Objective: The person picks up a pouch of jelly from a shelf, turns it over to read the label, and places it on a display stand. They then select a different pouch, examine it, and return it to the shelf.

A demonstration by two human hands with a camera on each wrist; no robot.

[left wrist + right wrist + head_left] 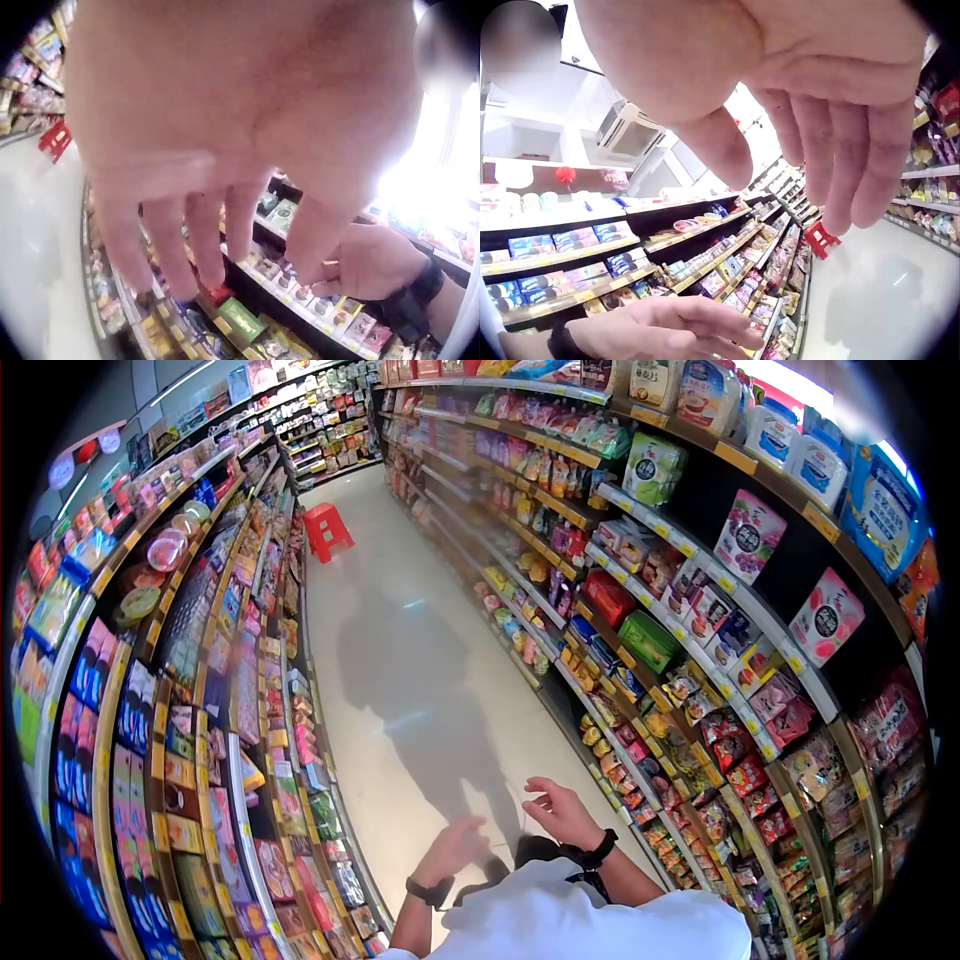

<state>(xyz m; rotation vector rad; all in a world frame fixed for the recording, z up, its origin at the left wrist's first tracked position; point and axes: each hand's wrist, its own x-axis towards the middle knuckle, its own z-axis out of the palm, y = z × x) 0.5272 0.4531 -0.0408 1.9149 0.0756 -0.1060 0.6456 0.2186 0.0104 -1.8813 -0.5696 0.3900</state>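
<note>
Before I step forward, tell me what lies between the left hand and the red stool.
The head view shows only bare floor with a shadow across it between the left hand and the red stool.

Left hand (453, 850), right hand (562, 813) apart in front of torso (590, 925), fingers (845, 161) loosely extended, forearms (630, 878) angled forward.

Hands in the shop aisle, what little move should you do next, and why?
I think the right hand could reach a little toward the shelves on the right. It looks closer to them than the left hand does. Both hands seem to hold nothing, with their fingers open, so either looks free to pick something up.
</note>
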